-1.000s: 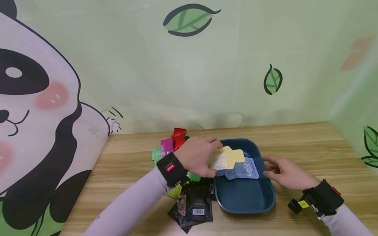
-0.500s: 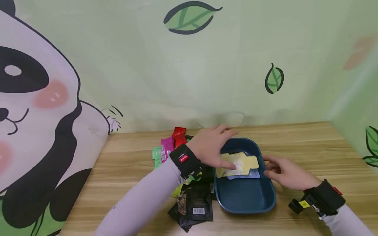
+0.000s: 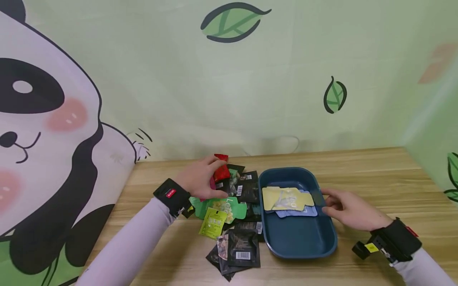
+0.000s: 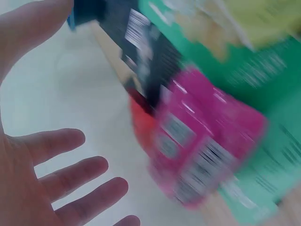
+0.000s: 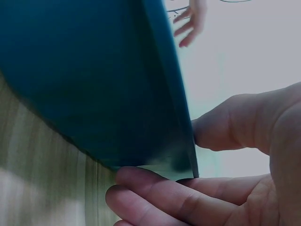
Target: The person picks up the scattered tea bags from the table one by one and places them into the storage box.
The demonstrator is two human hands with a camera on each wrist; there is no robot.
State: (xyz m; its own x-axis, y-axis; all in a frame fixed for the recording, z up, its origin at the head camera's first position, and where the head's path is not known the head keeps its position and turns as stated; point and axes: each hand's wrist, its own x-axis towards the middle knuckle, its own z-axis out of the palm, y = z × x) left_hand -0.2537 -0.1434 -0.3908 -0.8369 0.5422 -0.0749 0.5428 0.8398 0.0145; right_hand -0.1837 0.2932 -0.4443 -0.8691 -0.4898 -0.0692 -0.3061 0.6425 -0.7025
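Several small sachets lie heaped left of a blue plastic bin [image 3: 297, 242]. My left hand [image 3: 200, 178] hovers over the heap with fingers spread, holding nothing. Below it in the left wrist view are a magenta sachet [image 4: 202, 136] and green sachets [image 4: 277, 127], blurred. A red sachet [image 3: 222, 169] lies just beyond the fingertips. Inside the bin, yellow sachets [image 3: 284, 198] lie over blue ones [image 3: 297, 213]. My right hand [image 3: 352, 208] holds the bin's right side. In the right wrist view, its thumb is at the rim and its fingers are against the outer wall.
Black sachets [image 3: 243, 248] lie at the front of the heap and along the bin's left side, near a lime-green sachet [image 3: 213, 223]. Everything stands on a wooden table [image 3: 372, 171] against a printed panda backdrop [image 3: 171, 87].
My left hand let go of the yellow sachets, which now lie in the bin on the blue ones. It then moved left over the heap. My right hand stayed at the bin.
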